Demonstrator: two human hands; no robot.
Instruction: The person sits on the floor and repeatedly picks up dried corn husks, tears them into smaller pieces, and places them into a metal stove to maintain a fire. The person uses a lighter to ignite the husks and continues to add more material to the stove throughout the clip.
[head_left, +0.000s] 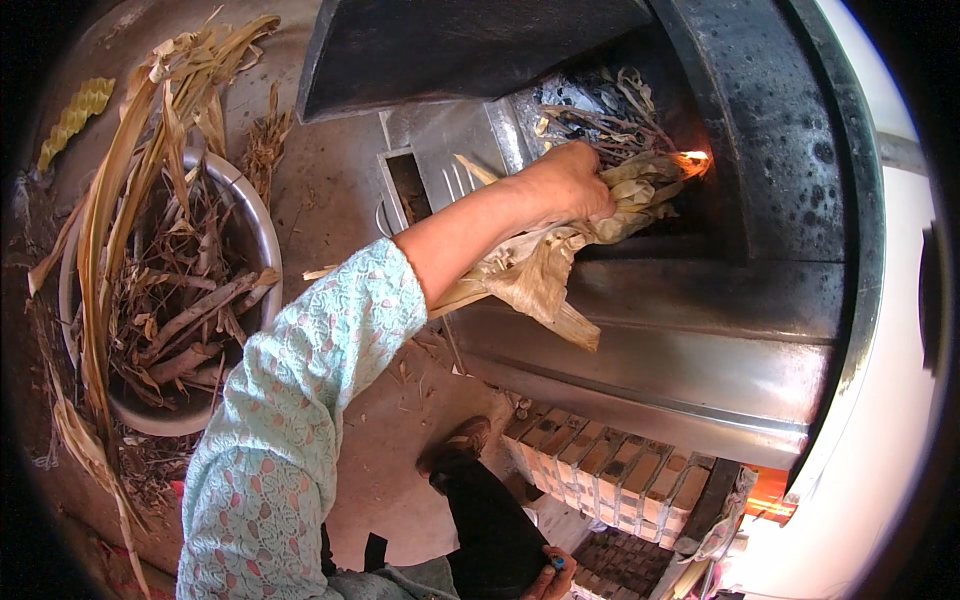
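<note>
My left hand (570, 182), at the end of a pale blue lace sleeve, is closed around a bundle of dry tan husks (540, 272). It holds the bundle in the mouth of a sooty black metal stove (760, 150). The bundle's far tip burns with a small orange flame (694, 157). Charred stalks and ash (600, 105) lie deeper in the opening. My right hand (552, 578) rests low on my dark trouser leg, mostly cut off by the picture's lower edge. A small blue item shows at its fingers, and its grip is unclear.
A round metal basin (262, 232) on the left holds dry sticks, with long dry leaves (120, 200) draped over it. The stove stands on a brick base (610, 470), with an orange glow (770, 495) low on the right. My shoe (460, 440) is on the earthen floor.
</note>
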